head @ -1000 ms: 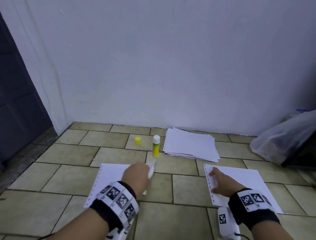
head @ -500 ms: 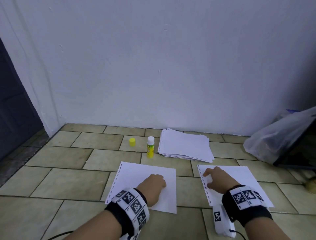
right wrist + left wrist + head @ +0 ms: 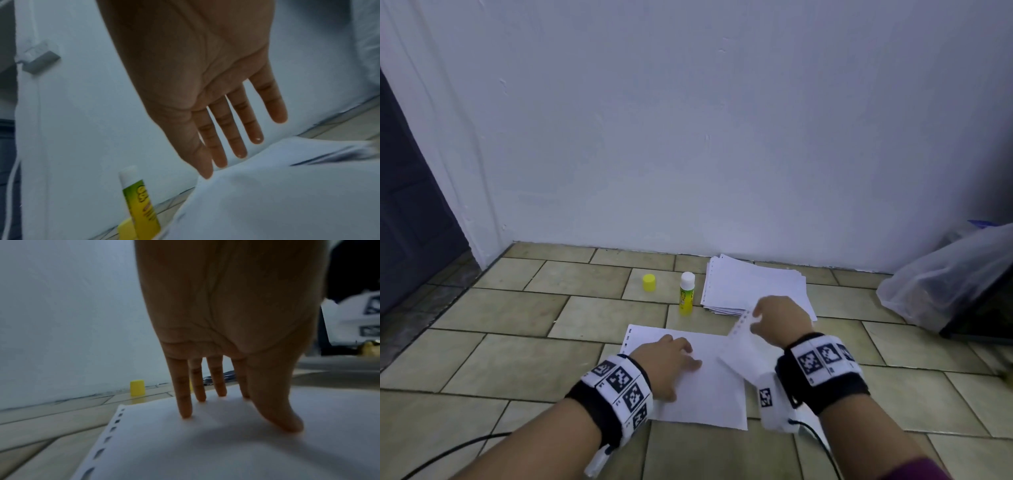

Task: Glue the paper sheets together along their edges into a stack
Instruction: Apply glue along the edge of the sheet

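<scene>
Centre frame on the tiled floor [image 3: 517,346], left hand [image 3: 666,363] presses flat sheet [image 3: 709,394] with straight fingers, right hand [image 3: 779,317] pinches lifted sheet [image 3: 743,346] by its punched edge.

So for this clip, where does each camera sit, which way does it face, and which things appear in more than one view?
Head: worn on the head, looks forward and down at floor and wall; both forearms, left hand and right hand show.
Left wrist: looks along the palm at the fingers pressing the flat sheet.
Right wrist: looks along the palm toward the wall; thumb and forefinger pinch the lifted sheet.
Shared: glue stick, yellow cap.
</scene>
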`<move>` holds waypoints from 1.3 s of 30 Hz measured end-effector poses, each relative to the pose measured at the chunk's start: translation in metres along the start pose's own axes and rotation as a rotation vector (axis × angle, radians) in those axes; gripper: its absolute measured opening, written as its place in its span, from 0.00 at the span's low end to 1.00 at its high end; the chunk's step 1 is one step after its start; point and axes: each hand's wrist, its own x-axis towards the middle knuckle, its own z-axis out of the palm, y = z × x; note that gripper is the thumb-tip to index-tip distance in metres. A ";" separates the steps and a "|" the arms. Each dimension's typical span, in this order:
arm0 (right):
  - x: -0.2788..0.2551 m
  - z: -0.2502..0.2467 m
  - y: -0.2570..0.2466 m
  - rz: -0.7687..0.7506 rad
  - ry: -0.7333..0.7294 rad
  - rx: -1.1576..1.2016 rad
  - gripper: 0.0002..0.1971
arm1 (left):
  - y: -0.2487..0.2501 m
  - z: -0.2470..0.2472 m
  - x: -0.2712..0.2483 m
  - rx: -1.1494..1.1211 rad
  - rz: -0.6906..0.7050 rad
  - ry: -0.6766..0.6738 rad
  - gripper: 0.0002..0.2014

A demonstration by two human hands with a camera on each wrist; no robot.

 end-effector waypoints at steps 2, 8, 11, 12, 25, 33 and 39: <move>0.007 -0.005 -0.025 -0.005 -0.038 -0.043 0.09 | -0.001 0.002 -0.001 0.021 -0.002 0.019 0.34; 0.012 0.010 -0.062 -0.058 -0.269 -0.140 0.27 | -0.005 0.006 -0.001 0.021 0.014 0.045 0.31; 0.006 0.025 -0.062 -0.078 -0.294 -0.202 0.32 | -0.008 0.008 0.001 -0.014 0.012 0.052 0.31; 0.004 0.029 -0.059 -0.080 -0.284 -0.205 0.33 | -0.009 0.008 0.002 -0.019 0.013 0.051 0.32; -0.021 0.036 0.028 -0.144 -0.307 -0.166 0.42 | -0.014 0.014 0.006 -0.051 0.035 0.068 0.34; -0.028 0.030 0.061 -0.123 -0.336 -0.112 0.25 | -0.013 0.017 0.006 -0.054 0.033 0.074 0.35; -0.022 0.012 0.038 -0.132 -0.203 -0.154 0.20 | -0.013 0.016 0.006 -0.044 0.028 0.076 0.34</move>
